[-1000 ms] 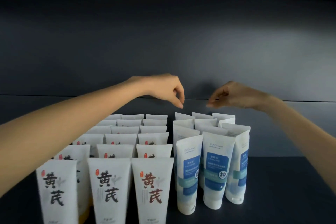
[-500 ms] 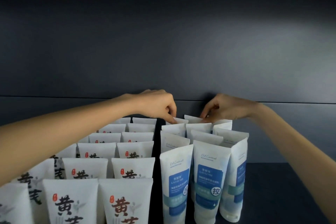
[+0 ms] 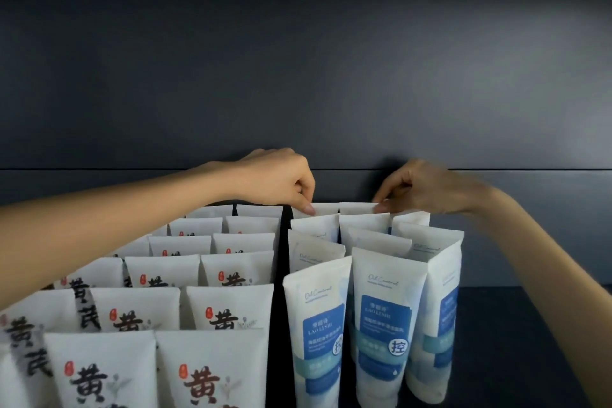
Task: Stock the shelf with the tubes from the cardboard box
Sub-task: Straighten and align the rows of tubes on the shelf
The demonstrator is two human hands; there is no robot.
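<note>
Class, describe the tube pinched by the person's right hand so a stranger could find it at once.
On the dark shelf, take the right-hand block of blue-label tubes and go to its back row. The tube is the second from the left there, its top edge pinched by the right hand; the left hand pinches its neighbour.

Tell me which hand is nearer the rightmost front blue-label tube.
Right. The right hand pinches a back-row tube behind the rightmost front blue-label tube; the left hand pinches another farther left.
</note>
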